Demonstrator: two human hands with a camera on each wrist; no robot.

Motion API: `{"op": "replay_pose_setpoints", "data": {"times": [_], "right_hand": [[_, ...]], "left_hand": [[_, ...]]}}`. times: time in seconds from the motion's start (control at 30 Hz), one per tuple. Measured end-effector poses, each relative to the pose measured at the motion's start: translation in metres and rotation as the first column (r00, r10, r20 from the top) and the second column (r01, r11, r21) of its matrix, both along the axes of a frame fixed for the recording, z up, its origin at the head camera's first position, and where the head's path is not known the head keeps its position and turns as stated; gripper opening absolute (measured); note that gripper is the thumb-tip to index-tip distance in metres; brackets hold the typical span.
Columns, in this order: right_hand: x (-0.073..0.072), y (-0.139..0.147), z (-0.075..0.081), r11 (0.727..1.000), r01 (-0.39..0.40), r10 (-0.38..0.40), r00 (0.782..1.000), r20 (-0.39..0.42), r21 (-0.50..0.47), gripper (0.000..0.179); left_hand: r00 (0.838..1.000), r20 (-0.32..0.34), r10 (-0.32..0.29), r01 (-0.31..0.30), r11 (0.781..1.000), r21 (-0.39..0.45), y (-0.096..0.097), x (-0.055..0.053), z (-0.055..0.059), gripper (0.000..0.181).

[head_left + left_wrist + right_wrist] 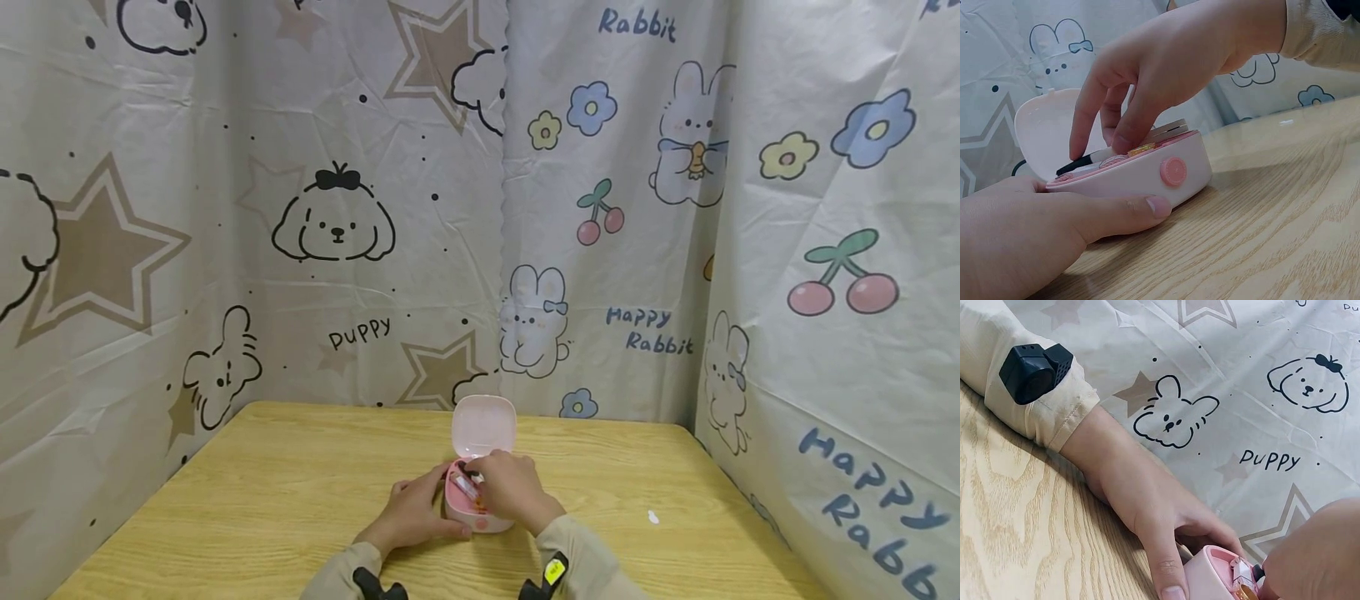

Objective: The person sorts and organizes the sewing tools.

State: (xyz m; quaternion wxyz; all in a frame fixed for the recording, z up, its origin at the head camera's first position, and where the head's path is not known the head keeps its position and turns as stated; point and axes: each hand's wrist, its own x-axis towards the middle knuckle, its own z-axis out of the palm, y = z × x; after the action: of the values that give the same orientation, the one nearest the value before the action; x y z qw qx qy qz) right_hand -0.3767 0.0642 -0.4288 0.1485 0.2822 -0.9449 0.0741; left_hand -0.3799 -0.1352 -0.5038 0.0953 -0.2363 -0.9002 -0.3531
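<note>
A small pink-and-white box with a round pink button stands on the table, its lid raised at the back. My left hand grips the box's left side, thumb along the front and fingers behind. My right hand reaches down over the box. Its thumb and index finger pinch a slim stick with a black end that lies at the box's top; its exact kind is unclear. A gold-coloured piece and other small items sit inside, partly hidden by the right hand.
A small white scrap lies on the wooden table to the right of the box. Printed curtains hang behind the table and along both sides.
</note>
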Motion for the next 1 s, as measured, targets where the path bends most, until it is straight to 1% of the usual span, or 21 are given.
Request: {"op": "replay_pose_setpoints", "data": {"times": [0.13, 0.27, 0.57, 1.0], "right_hand": [[-0.0006, -0.0011, -0.0009, 1.0, 0.007, -0.007, 1.0, 0.015, 0.006, 0.036], [-0.0011, -0.0021, -0.0017, 1.0, 0.013, -0.013, 1.0, 0.009, 0.008, 0.037], [-0.0036, -0.0053, -0.0036, 0.999, 0.05, -0.051, 0.998, 0.036, 0.015, 0.035], [-0.0063, -0.0069, -0.0042, 0.997, 0.066, -0.064, 0.996, 0.065, -0.031, 0.032]], "left_hand": [[1.0, 0.005, -0.001, 0.001, 1.0, -0.001, 0.0003, -0.0008, -0.0008, 0.118], [1.0, 0.006, -0.003, 0.003, 1.0, 0.0, 0.0, 0.0, 0.0, 0.117], [1.0, 0.007, 0.001, -0.001, 1.0, -0.004, -0.0001, 0.0005, 0.0001, 0.116], [1.0, -0.003, 0.006, -0.006, 1.0, -0.008, 0.0005, -0.0005, -0.0007, 0.117]]}}
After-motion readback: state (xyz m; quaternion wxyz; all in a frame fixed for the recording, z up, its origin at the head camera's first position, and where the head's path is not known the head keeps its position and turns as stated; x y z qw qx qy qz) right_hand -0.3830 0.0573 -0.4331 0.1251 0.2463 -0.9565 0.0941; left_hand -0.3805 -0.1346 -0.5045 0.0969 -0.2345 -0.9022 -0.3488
